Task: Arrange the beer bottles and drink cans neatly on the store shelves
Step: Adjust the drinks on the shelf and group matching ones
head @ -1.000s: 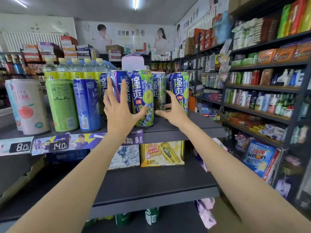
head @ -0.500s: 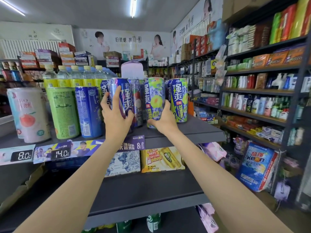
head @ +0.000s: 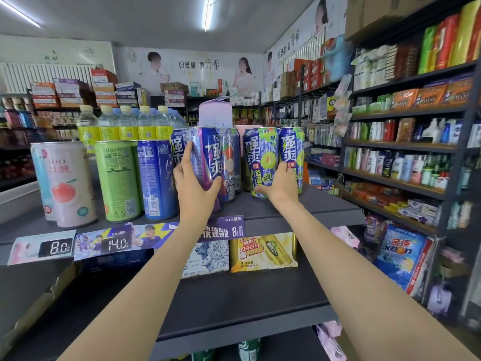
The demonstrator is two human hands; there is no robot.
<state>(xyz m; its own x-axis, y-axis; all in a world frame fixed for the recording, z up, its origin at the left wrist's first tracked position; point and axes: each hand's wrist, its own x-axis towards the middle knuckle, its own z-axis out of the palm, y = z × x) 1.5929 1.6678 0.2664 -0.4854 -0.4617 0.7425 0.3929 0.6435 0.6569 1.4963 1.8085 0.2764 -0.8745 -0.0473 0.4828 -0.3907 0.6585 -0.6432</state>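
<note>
Top shelf (head: 325,207) of a dark grey store rack taken as landmark. Left hand (head: 194,186) grips a blue-and-purple can (head: 201,157), fingers curled round its left side, thumb on its right; the can is tilted and sits at the middle of the shelf. Right hand (head: 279,185) grips the lower part of a blue-and-green can (head: 260,160), upright near the shelf's right end, touching a matching can (head: 291,152) on its right. A gap separates the two held cans. Toward the shelf's left end stand a dark blue can (head: 156,181), a green can (head: 118,181) and a pink peach can (head: 65,183), apart from one another. Behind them, a row of yellow-capped bottles (head: 127,123). Price tags (head: 56,247) hang on the shelf's front edge.
</note>
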